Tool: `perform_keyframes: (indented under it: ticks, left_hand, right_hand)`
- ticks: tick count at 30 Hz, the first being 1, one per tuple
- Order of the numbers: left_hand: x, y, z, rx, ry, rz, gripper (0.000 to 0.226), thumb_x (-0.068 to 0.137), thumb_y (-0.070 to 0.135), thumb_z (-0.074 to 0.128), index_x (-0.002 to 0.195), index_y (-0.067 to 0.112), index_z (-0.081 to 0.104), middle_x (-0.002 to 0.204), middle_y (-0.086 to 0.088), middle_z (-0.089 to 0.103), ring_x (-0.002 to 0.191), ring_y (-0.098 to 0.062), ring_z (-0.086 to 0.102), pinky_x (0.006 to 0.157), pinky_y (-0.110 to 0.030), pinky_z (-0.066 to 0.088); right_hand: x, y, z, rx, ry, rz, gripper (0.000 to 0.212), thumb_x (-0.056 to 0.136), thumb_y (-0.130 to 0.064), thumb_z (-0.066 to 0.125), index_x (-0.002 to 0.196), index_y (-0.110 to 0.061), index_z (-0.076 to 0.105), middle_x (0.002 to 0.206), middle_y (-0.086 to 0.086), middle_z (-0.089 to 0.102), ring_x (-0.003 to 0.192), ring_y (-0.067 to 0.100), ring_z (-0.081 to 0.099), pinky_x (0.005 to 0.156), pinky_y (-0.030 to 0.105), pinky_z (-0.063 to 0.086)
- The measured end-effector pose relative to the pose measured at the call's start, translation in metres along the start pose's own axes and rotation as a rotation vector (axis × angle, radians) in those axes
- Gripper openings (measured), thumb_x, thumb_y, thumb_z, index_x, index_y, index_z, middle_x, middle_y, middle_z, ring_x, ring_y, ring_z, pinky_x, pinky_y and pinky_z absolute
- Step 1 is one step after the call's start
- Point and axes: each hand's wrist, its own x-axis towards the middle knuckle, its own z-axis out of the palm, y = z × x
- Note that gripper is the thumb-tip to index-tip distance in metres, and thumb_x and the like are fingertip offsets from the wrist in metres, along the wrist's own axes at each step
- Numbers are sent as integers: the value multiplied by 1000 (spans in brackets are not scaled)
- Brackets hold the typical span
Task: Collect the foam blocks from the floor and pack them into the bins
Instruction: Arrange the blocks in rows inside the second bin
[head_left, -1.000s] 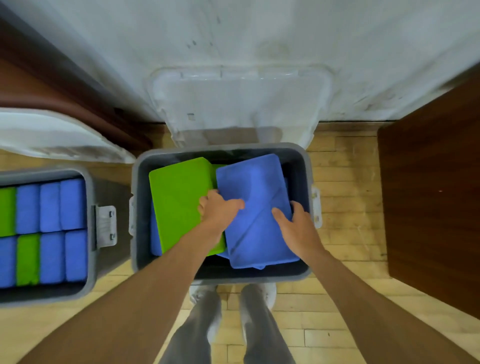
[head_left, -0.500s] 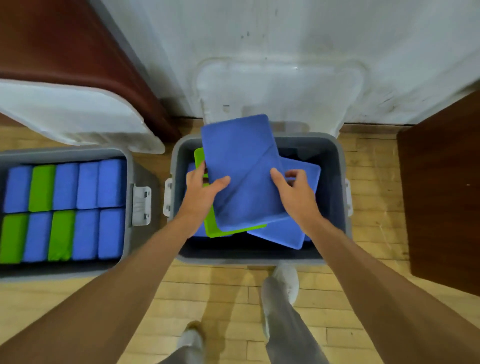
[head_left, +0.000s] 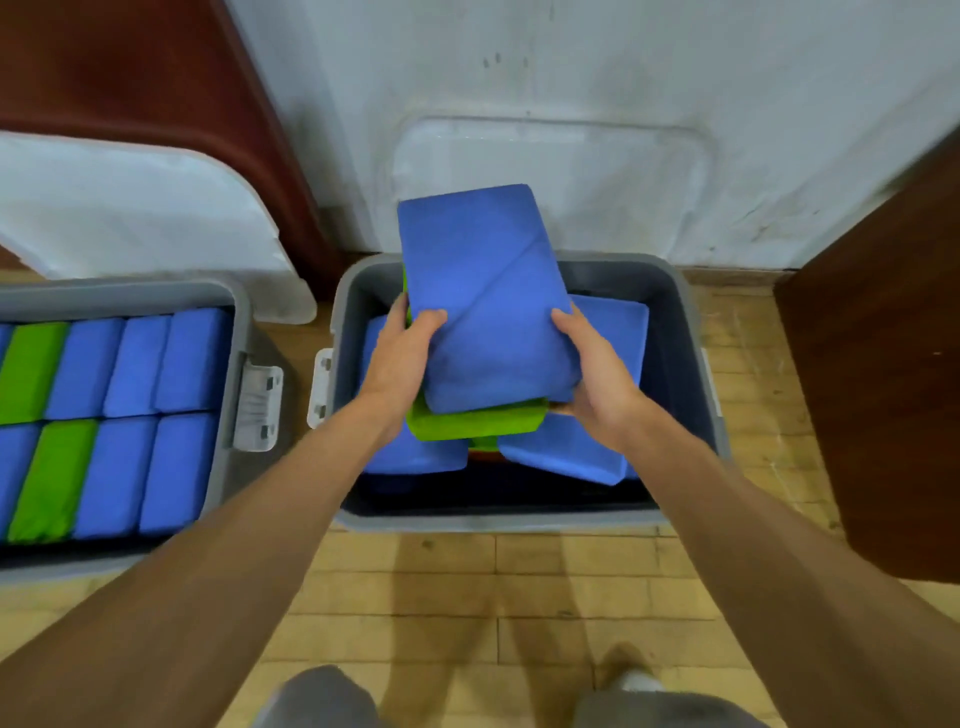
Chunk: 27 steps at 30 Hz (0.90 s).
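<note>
A blue foam block (head_left: 483, 296) lies on top of a green foam block (head_left: 472, 423), and I hold the pair above the grey middle bin (head_left: 691, 364). My left hand (head_left: 402, 358) grips their left edge and my right hand (head_left: 597, 374) grips the right edge. Inside the bin, two more blue blocks lie loose: one at the left (head_left: 410, 457), one at the right (head_left: 582, 452). The left bin (head_left: 228, 332) is packed with upright blue blocks (head_left: 156, 364) and green blocks (head_left: 31, 369) in two rows.
Translucent lids lean against the white wall: one behind the middle bin (head_left: 550, 176), one behind the left bin (head_left: 130, 208). A dark wooden cabinet (head_left: 883, 364) stands at the right, dark red furniture (head_left: 130, 67) at the back left. Wooden floor (head_left: 493, 597) lies in front.
Both hands have lifted the blue block, with the green one under it, up out of the middle bin and squared the stack. My view has shifted left, showing more of the left bin.
</note>
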Motion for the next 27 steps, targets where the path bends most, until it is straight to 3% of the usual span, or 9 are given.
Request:
perform_keyframes:
  ticks: [2, 5, 10, 14, 17, 19, 23, 25, 27]
  left_hand:
    - [6, 9, 7, 2, -6, 59, 34, 91, 21, 51, 124, 26, 55, 109, 12, 67, 98, -8, 63, 83, -26, 48]
    - [13, 22, 22, -9, 16, 141, 34, 82, 28, 53, 116, 29, 58, 108, 8, 68, 100, -13, 65, 88, -30, 50]
    - [14, 26, 30, -137, 16, 132, 49, 86, 32, 66, 132, 27, 51, 122, 4, 66, 106, -15, 66, 90, -32, 53]
    - [10, 32, 3, -143, 23, 127, 62, 75, 30, 74, 130, 13, 53, 120, -5, 67, 102, -20, 68, 77, -29, 56]
    - [11, 36, -31, -133, 103, 137, 89, 55, 42, 80, 130, 3, 50, 123, -11, 64, 103, -22, 67, 70, -28, 54]
    - [12, 37, -56, -123, 132, 177, 80, 59, 41, 76, 127, 5, 54, 120, -9, 66, 104, -22, 66, 75, -31, 54]
    - [14, 38, -113, -30, 96, 218, 27, 83, 39, 65, 103, 21, 66, 105, 5, 71, 92, -8, 67, 75, -24, 52]
    - [12, 36, -144, 62, 74, 156, 31, 76, 46, 67, 100, 26, 69, 104, 7, 72, 93, -10, 67, 75, -25, 48]
    - [7, 32, -170, 140, 78, 108, 39, 64, 48, 69, 96, 26, 70, 103, 5, 72, 95, -15, 65, 79, -30, 47]
  right_hand:
    - [5, -2, -4, 10, -27, -41, 35, 91, -49, 48, 125, -47, 56, 118, -15, 67, 109, 14, 64, 91, 46, 51]
    - [15, -12, -11, 45, -23, -114, 36, 91, -52, 47, 123, -41, 59, 115, -14, 69, 107, 14, 66, 92, 42, 51]
    - [18, -37, -11, 138, -59, -204, 36, 99, -37, 38, 127, -29, 60, 117, -7, 69, 100, 11, 67, 66, 24, 52]
    - [25, -35, 14, 97, -43, -296, 29, 100, -33, 39, 119, -31, 60, 122, -8, 64, 112, 13, 61, 98, 35, 48]
    - [36, -28, 49, 111, -77, -348, 32, 99, -37, 40, 124, -25, 56, 123, -6, 62, 115, 14, 59, 106, 40, 43]
    - [43, -22, 75, 77, -73, -372, 36, 98, -43, 41, 129, -26, 48, 123, -7, 59, 114, 15, 57, 105, 44, 44]
    - [44, -2, 125, 146, -110, -326, 36, 97, -39, 43, 131, -29, 39, 114, -9, 59, 103, 17, 61, 93, 50, 51]
    - [39, 14, 145, 187, -160, -239, 43, 92, -31, 46, 134, -29, 42, 117, -7, 61, 95, 16, 62, 78, 45, 53]
    - [31, 31, 160, 197, -198, -149, 35, 85, -28, 50, 120, -25, 52, 114, -2, 61, 91, 20, 61, 72, 41, 52]
